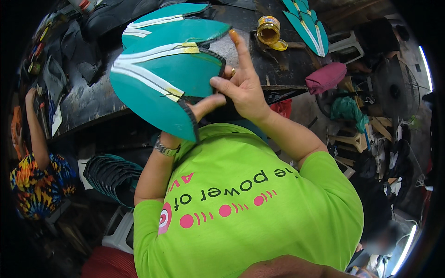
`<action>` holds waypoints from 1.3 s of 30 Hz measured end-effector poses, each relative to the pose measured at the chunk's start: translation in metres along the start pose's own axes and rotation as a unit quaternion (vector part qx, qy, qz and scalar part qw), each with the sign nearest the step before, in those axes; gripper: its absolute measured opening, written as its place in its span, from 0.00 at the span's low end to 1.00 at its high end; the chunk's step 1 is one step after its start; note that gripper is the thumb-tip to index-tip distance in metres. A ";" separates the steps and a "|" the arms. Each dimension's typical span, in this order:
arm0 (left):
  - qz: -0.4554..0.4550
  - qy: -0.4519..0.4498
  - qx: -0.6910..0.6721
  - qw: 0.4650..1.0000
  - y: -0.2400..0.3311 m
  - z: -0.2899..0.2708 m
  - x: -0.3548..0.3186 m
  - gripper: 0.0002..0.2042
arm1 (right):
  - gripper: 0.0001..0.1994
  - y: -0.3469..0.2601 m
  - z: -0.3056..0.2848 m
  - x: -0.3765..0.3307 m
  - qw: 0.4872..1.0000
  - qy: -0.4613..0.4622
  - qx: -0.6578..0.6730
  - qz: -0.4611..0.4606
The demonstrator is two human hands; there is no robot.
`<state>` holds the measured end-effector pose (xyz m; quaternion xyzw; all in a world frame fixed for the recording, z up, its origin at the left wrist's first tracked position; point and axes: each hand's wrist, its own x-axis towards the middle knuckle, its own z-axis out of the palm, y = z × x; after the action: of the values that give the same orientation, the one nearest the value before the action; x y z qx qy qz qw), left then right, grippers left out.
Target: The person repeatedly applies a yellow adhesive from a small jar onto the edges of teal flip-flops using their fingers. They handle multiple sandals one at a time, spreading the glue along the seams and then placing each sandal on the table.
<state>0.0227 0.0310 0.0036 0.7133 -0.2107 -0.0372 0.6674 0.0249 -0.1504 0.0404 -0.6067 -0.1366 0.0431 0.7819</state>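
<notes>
A teal shoe upper [153, 99] with white stripes and a dark edge is held up above my lap, at the table's near edge. My left hand [204, 107] grips it from below, thumb along the dark edge and most fingers hidden behind the piece. A metal watch is on that wrist. My right hand [248, 90] pinches the upper's right edge with the thumb, its other fingers partly hidden. Its index finger points up, with orange-yellow paste on the tip. Just beyond lies another teal upper [162, 12], partly covered by the held one.
An open jar [269, 33] of yellowish paste stands on the dark table [92, 109], its lid [280, 45] beside it. More teal uppers [306, 30] lie at the far right. Dark pieces [81, 55] cover the left side. A co-worker's arm [37, 123] reaches in at the left.
</notes>
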 end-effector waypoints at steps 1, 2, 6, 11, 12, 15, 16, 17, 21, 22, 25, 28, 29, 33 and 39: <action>0.135 -0.046 0.129 0.981 -0.001 -0.011 0.002 0.32 | 0.48 -0.002 -0.004 0.005 1.000 0.003 -0.010 -0.015; 0.217 -0.095 0.157 0.959 -0.001 -0.020 -0.001 0.39 | 0.48 -0.007 -0.011 0.010 1.000 -0.011 -0.021 -0.014; -0.015 -0.190 -0.316 0.929 -0.005 -0.034 -0.009 0.36 | 0.47 -0.015 -0.024 0.016 0.999 -0.024 -0.033 -0.028; -0.149 0.033 -0.402 0.903 -0.016 -0.002 -0.009 0.18 | 0.44 -0.011 -0.031 0.011 0.995 0.028 -0.082 -0.046; -0.132 0.021 -0.403 0.905 -0.018 0.002 -0.008 0.20 | 0.41 -0.012 -0.036 0.011 0.992 0.058 -0.095 -0.055; -0.103 0.040 -0.393 0.913 -0.019 0.005 -0.009 0.22 | 0.30 -0.017 -0.055 0.010 0.957 0.169 -0.221 -0.087; -0.099 0.049 -0.343 0.933 -0.020 0.006 -0.010 0.23 | 0.30 -0.020 -0.064 0.009 0.905 0.167 -0.380 -0.088; -0.093 0.060 -0.292 0.950 -0.021 0.006 -0.011 0.24 | 0.30 -0.025 -0.073 0.008 0.830 0.152 -0.530 -0.085; -0.103 0.075 -0.287 0.949 -0.024 0.013 -0.012 0.27 | 0.31 -0.026 -0.092 0.008 0.667 0.140 -0.730 0.052; -0.094 0.077 -0.299 0.946 -0.023 0.016 -0.011 0.24 | 0.31 -0.025 -0.094 0.010 0.638 0.140 -0.751 0.095; -0.076 0.081 -0.322 0.940 -0.019 0.025 -0.009 0.19 | 0.30 -0.022 -0.098 0.019 0.613 0.137 -0.767 0.135; -0.072 0.089 -0.325 0.939 -0.014 0.028 -0.007 0.18 | 0.30 -0.025 -0.096 0.026 0.581 0.120 -0.789 0.156; -0.070 0.098 -0.330 0.936 -0.013 0.029 -0.007 0.18 | 0.26 -0.027 -0.094 0.027 0.590 0.117 -0.787 0.135; -0.064 0.130 -0.304 0.942 -0.018 0.028 -0.007 0.13 | 0.17 -0.042 -0.075 0.019 0.642 0.129 -0.755 0.033; -0.133 0.146 -0.292 0.936 -0.024 0.031 -0.008 0.12 | 0.22 -0.030 -0.031 -0.001 0.902 0.043 -0.400 -0.157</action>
<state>0.0111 0.0052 -0.0251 0.5057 0.0060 -0.0814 0.8588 0.0290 -0.1875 0.0625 -0.8401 -0.2019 -0.1647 0.4757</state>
